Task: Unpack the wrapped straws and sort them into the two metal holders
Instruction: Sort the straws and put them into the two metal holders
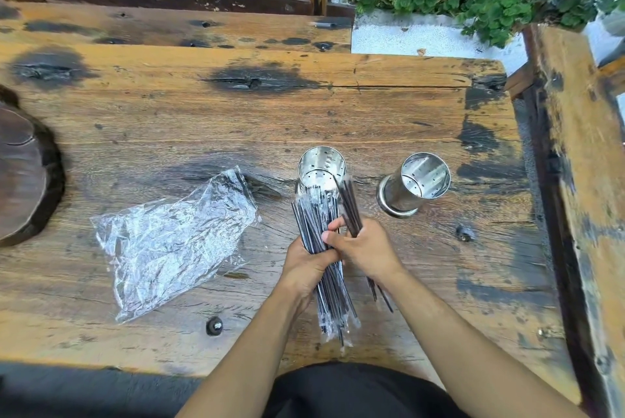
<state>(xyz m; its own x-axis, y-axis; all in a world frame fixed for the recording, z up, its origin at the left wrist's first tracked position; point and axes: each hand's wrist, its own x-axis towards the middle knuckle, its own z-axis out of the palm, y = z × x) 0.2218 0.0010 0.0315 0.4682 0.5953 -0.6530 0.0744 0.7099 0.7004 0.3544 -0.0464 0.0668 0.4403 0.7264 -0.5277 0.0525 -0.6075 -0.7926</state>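
Head view: left hand (306, 265) gripped the big bundle of wrapped straws (326, 248) above the bench (169, 120), right hand (365, 248) pinched a few separated straws (350, 204). Straw tips reached the near metal holder (322, 165); the second holder (416, 182) stood apart to its right. Crumpled plastic bag (176, 238) lay left of the hands.

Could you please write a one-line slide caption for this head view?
Both hands grip black wrapped straws before two empty metal holders.
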